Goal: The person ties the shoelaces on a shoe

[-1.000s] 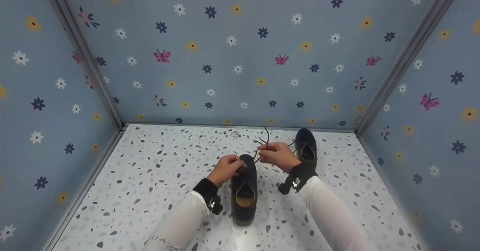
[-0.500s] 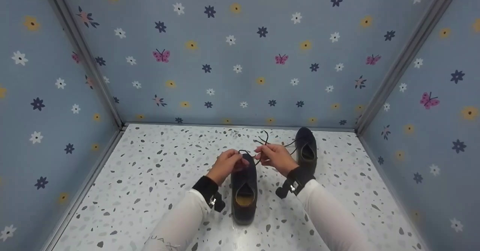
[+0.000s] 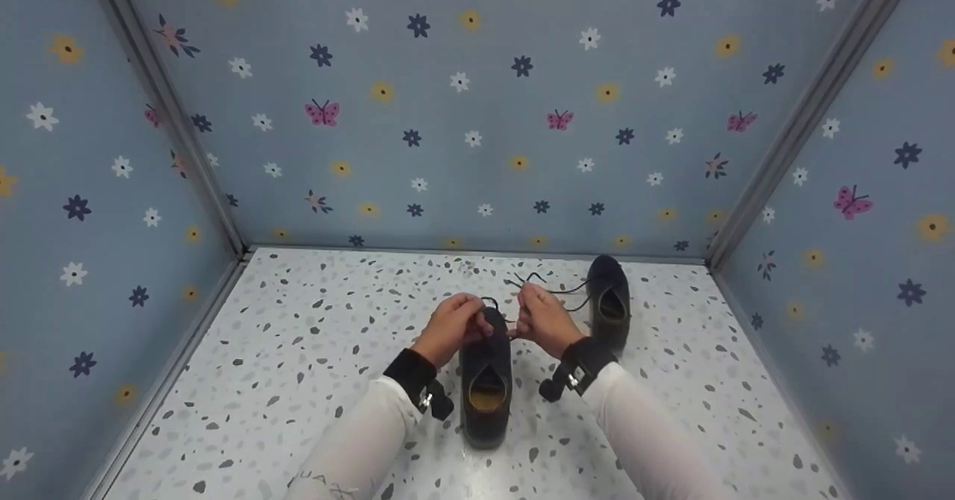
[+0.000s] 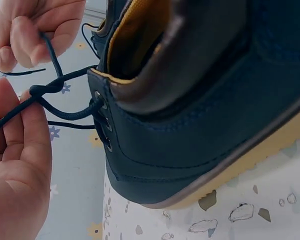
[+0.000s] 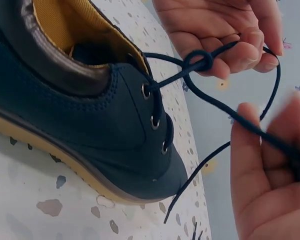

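Note:
A dark blue lace-up shoe with a yellow lining stands on the floor between my hands, toe away from me. Its dark blue shoelace has a crossed, knotted part in front of the eyelets. My left hand, over the left side of the toe, pinches one part of the lace in the right wrist view. My right hand, right of the toe, grips another strand, its fingertips blurred in that view. In the left wrist view the lace runs across the near left fingers and up to the right hand.
A second dark shoe stands to the right near the back wall, its loose laces trailing left. Blue flower-patterned panels enclose the speckled white floor at the back and both sides.
My right hand has moved slightly toward me and turned, and the lace end that stood above it has dropped from sight. My left hand has risen slightly, with a lace loop now showing beside it.

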### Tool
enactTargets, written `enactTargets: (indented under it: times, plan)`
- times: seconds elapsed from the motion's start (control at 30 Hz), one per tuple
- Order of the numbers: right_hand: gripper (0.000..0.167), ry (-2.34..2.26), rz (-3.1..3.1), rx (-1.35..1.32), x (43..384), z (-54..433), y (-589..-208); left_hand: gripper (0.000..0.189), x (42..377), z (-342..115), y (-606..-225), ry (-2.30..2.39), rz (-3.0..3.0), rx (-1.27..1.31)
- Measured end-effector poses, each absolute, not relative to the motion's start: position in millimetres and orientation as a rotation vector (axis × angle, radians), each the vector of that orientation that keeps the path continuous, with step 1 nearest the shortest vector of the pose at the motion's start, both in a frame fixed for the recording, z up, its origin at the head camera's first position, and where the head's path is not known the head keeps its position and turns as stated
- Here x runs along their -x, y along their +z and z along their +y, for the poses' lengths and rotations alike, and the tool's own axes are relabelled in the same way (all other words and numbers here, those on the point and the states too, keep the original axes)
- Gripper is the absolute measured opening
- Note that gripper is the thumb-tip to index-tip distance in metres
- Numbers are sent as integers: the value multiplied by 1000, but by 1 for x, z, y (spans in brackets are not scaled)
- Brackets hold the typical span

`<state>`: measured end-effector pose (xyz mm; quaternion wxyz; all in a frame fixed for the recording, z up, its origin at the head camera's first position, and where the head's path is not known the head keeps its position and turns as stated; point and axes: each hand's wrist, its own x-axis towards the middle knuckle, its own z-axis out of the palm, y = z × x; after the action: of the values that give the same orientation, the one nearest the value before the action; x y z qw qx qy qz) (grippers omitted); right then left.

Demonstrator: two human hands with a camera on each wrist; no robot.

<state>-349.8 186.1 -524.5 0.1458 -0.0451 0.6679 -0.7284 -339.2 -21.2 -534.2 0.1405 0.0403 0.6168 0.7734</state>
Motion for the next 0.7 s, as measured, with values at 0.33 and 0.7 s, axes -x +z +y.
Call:
enactTargets:
  times: [0.33, 0.7]
  plan:
    - [28, -2151, 1818, 46, 347, 183, -519, 18, 340, -22, -533, 2318, 1682, -103]
    - [34, -2158, 1901, 84, 348, 190, -529, 16, 340, -29, -540, 2348, 1655, -80]
